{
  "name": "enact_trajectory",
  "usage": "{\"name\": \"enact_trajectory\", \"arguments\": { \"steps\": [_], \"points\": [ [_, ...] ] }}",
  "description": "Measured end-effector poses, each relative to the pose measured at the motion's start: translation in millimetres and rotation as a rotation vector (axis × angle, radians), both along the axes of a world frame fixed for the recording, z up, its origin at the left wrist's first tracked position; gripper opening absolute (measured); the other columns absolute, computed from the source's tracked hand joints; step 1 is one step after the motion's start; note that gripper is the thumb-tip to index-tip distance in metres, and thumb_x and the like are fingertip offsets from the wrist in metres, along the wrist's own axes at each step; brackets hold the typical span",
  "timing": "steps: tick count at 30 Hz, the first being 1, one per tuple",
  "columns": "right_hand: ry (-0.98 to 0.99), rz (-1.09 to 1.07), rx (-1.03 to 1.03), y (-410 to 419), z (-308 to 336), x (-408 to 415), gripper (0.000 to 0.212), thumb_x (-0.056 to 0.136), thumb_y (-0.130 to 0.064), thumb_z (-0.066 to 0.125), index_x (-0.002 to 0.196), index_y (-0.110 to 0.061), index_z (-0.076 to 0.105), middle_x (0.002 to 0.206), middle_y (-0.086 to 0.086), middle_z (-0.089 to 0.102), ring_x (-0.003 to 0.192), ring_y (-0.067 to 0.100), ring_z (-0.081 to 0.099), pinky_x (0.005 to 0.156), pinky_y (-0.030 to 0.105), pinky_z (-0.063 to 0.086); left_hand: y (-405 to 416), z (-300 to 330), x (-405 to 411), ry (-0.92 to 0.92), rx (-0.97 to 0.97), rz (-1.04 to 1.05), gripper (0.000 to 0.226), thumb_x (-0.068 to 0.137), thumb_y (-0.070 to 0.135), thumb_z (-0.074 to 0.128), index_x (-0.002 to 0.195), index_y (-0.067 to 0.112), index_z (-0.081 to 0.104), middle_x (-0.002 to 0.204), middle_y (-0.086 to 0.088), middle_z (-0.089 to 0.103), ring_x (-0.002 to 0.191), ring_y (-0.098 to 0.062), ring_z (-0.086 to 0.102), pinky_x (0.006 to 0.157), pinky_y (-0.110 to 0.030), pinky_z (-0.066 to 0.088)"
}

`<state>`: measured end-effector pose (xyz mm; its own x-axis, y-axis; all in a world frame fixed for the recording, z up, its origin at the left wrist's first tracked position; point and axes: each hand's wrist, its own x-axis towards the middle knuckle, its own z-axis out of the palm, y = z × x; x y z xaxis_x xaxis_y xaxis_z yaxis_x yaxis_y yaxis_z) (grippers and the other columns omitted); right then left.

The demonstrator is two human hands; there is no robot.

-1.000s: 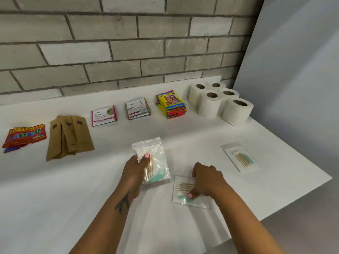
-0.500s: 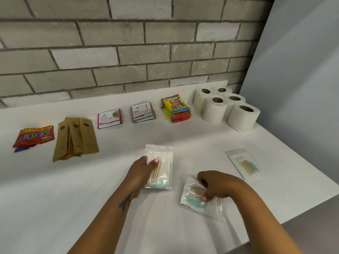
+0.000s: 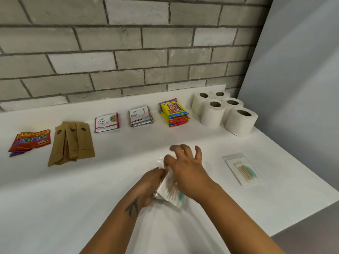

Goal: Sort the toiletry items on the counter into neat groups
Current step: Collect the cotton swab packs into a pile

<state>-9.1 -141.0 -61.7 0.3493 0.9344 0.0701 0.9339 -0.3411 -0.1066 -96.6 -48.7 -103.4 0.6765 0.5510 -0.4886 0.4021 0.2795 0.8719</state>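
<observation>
**Both hands on the clear bags at the near middle of the surface**

The clear bags (image 3: 169, 191), with wooden sticks and a teal piece inside, lie between the two hands on the white surface (image 3: 55, 198). The left hand (image 3: 149, 186) grips their left edge, its fingers curled round the plastic. The right hand (image 3: 185, 165) lies across the top of the bags with its fingers (image 3: 199, 153) spread and lifted, the palm over the plastic; motion blur keeps me from telling whether the thumb pinches the bag or only rests on it.

One more clear bag (image 3: 243, 168) of the same kind lies flat, well apart to the right, near the surface's edge.

Along the back, by the brick wall (image 3: 128, 52), stand the sorted groups: red packets (image 3: 30, 142) at far left, brown sachets (image 3: 72, 142) fanned beside them, then a pink-edged Dove stack (image 3: 106, 122), a second Dove stack (image 3: 140, 116), a yellow stack (image 3: 174, 111), and five toilet rolls (image 3: 223, 111) clustered upright in the right corner.
</observation>
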Motion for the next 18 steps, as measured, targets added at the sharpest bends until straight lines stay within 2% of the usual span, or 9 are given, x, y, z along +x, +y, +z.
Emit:
{"name": "enact_trajectory", "arguments": {
  "steps": [2, 3, 5, 8, 10, 11, 14, 16, 18],
  "points": [
    [0.11, -0.133, 0.071, -4, -6, 7, 0.072, 0.072, -0.016, 0.073, 0.133, -0.027, 0.037, 0.148, 0.002, 0.023, 0.133, 0.029, 0.029, 0.108, 0.047, 0.027, -1, -1, 0, -0.01, -0.145, 0.052, 0.032, 0.097, 0.033, 0.042, 0.104, 0.011, 0.065, 0.09, -0.011, 0.07, 0.081, -0.026, 0.066, 0.07, -0.033, 0.054],
    [0.198, -0.205, 0.105, -7, -7, 12, 0.081, 0.067, -0.022, 0.079, 0.134, -0.028, 0.034, 0.144, 0.0, 0.028, 0.127, 0.027, 0.037, 0.101, 0.042, 0.038, 0, -3, 2, -0.043, -0.229, 0.039, 0.04, 0.097, 0.043, 0.04, 0.112, 0.014, 0.064, 0.098, -0.014, 0.071, 0.089, -0.03, 0.068, 0.072, -0.036, 0.055],
    [0.346, -0.311, 0.161, -13, -7, 21, 0.087, 0.061, -0.03, 0.085, 0.132, -0.026, 0.035, 0.132, -0.001, 0.039, 0.115, 0.023, 0.05, 0.087, 0.035, 0.047, -1, -5, 5, -0.114, -0.318, -0.04, 0.051, 0.089, 0.057, 0.044, 0.117, 0.018, 0.062, 0.11, -0.016, 0.07, 0.1, -0.034, 0.067, 0.081, -0.041, 0.056],
    [0.501, -0.414, 0.231, -23, -13, 40, 0.078, 0.06, -0.039, 0.085, 0.124, -0.026, 0.043, 0.117, -0.004, 0.052, 0.104, 0.017, 0.055, 0.079, 0.03, 0.046, -7, -9, 13, -0.19, -0.287, -0.093, 0.051, 0.074, 0.037, 0.064, 0.117, 0.011, 0.061, 0.109, -0.015, 0.07, 0.097, -0.028, 0.069, 0.074, -0.036, 0.057],
    [0.669, -0.509, 0.344, -34, -21, 60, 0.053, 0.07, -0.04, 0.078, 0.115, -0.024, 0.053, 0.111, -0.003, 0.059, 0.096, 0.016, 0.057, 0.078, 0.028, 0.043, -11, -10, 19, -0.234, -0.295, -0.079, 0.046, 0.072, 0.025, 0.067, 0.114, 0.008, 0.062, 0.104, -0.012, 0.072, 0.09, -0.024, 0.071, 0.069, -0.033, 0.058],
    [0.668, -0.589, 0.399, -40, -26, 72, 0.042, 0.078, -0.038, 0.073, 0.113, -0.022, 0.057, 0.113, 0.002, 0.061, 0.099, 0.019, 0.056, 0.08, 0.028, 0.041, -12, -10, 21, -0.248, -0.286, -0.069, 0.042, 0.074, 0.023, 0.067, 0.113, 0.008, 0.062, 0.102, -0.011, 0.072, 0.089, -0.022, 0.071, 0.07, -0.033, 0.058],
    [0.397, -0.955, 0.286, -63, -44, 111, 0.038, 0.089, -0.031, 0.06, 0.123, -0.017, 0.053, 0.13, 0.014, 0.049, 0.122, 0.033, 0.04, 0.096, 0.041, 0.036, -13, -13, 27, -0.241, -0.197, -0.015, 0.026, 0.084, 0.021, 0.064, 0.109, 0.012, 0.064, 0.101, -0.007, 0.073, 0.091, -0.022, 0.07, 0.079, -0.036, 0.057],
    [0.345, -1.121, 0.124, -74, -53, 128, 0.048, 0.088, -0.032, 0.061, 0.129, -0.013, 0.045, 0.134, 0.016, 0.042, 0.127, 0.036, 0.033, 0.1, 0.046, 0.032, -14, -12, 30, -0.257, -0.157, 0.002, 0.018, 0.088, 0.021, 0.061, 0.106, 0.017, 0.064, 0.104, -0.005, 0.073, 0.096, -0.021, 0.069, 0.086, -0.038, 0.055],
    [0.337, -1.176, 0.044, -79, -61, 138, 0.055, 0.083, -0.035, 0.066, 0.127, -0.009, 0.043, 0.133, 0.016, 0.042, 0.127, 0.035, 0.033, 0.101, 0.045, 0.031, -16, -12, 32, -0.282, -0.137, 0.026, 0.015, 0.09, 0.02, 0.059, 0.105, 0.021, 0.063, 0.104, -0.002, 0.073, 0.096, -0.018, 0.069, 0.085, -0.035, 0.054]
  ]
}}
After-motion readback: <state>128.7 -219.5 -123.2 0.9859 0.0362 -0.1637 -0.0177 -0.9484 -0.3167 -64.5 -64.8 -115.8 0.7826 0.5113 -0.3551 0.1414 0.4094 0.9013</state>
